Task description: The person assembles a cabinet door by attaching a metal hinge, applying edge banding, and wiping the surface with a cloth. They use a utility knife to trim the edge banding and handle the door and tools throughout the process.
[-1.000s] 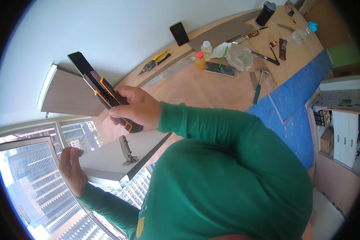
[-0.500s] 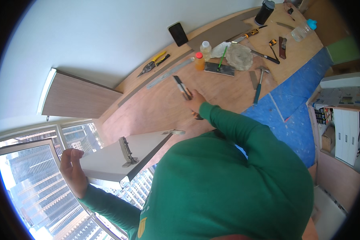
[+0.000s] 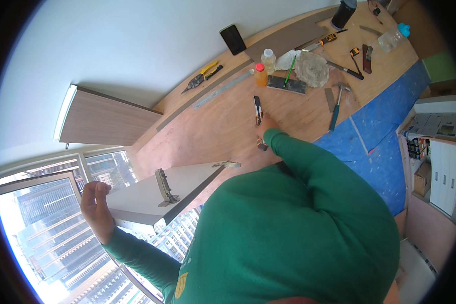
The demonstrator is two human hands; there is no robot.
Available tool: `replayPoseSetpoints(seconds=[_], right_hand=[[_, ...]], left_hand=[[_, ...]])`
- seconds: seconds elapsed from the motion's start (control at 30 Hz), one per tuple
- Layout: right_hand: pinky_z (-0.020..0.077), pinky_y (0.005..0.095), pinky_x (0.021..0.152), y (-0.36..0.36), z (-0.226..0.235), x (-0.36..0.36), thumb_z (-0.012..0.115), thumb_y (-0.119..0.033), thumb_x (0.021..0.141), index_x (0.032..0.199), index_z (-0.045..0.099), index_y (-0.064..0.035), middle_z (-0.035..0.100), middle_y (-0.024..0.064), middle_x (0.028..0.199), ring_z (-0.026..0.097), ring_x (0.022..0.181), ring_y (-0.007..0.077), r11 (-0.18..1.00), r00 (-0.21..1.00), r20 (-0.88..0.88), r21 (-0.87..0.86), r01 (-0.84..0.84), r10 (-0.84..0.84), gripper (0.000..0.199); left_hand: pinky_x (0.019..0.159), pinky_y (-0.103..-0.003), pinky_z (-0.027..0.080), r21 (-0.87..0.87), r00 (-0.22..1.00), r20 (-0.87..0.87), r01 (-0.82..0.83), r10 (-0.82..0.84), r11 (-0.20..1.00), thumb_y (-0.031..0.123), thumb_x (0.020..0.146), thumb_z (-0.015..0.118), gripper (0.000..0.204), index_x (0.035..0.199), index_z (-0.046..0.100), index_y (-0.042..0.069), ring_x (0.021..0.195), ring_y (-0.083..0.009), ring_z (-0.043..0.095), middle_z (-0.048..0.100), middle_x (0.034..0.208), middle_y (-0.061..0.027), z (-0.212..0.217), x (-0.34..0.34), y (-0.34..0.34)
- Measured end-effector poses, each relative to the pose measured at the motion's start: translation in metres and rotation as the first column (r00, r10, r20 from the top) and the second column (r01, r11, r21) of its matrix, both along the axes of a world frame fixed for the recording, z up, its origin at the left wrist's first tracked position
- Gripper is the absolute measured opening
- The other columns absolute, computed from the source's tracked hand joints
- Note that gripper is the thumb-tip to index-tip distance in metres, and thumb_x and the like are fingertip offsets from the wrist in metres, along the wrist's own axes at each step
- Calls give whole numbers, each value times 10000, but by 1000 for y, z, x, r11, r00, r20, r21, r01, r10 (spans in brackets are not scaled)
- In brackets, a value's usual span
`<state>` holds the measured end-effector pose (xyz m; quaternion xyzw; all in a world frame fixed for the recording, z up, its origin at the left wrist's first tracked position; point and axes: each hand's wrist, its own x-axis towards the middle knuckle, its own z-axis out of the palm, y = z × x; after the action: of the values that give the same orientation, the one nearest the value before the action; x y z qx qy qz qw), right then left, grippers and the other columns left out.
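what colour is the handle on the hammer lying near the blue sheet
The hammer's handle is teal, a dark blue-green; the head view shows it best.

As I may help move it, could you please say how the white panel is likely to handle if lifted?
The white panel looks stiff, being flat and thick-edged. Probably fairly heavy, given its broad face; projecting hinges could snag.

A broad, pale-brown plywood bench [image 3: 197,134] carries yellow-handled metal snips [image 3: 194,82] at far left and, just nearer, a long grey metal ruler [image 3: 222,91]. 1 small red-capped orange bottle [image 3: 261,77] and 1 white-capped pale bottle [image 3: 268,62] stand beside a flat black rectangular block [image 3: 277,83]. A teal-handled claw hammer [image 3: 335,111] lies right, at the near edge.
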<state>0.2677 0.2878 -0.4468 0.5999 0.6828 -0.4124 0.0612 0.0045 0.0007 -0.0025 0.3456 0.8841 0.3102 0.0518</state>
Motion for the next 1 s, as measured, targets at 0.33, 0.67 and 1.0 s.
replayPoseSetpoints(seconds=[0.33,0.67,1.0], right_hand=[[557,491,892,-9,-29,-24,663,-123,899,1310,442,-11,694,280,1094,692,1030,423,999,998,-67,-51,-16,12,479],[543,466,887,-1,-50,16,695,-105,883,1113,582,-25,705,220,1045,690,1016,383,992,987,-111,-55,115,-120,269],[538,468,829,5,-67,24,643,-233,950,1046,647,-47,718,189,934,697,937,375,1000,995,-102,21,-19,21,209]], left_hand=[[812,-297,461,-22,1000,5,4,-4,1000,126,1008,584,164,906,629,5,822,-140,585,638,833,-46,0,-1,3],[816,-289,452,-15,1000,3,13,-13,1000,125,1001,589,149,923,636,7,826,-138,575,629,836,-41,0,-1,10],[831,-282,450,12,999,49,-8,7,1000,129,1007,592,139,950,639,10,840,-129,566,626,861,-37,-5,-5,8]])
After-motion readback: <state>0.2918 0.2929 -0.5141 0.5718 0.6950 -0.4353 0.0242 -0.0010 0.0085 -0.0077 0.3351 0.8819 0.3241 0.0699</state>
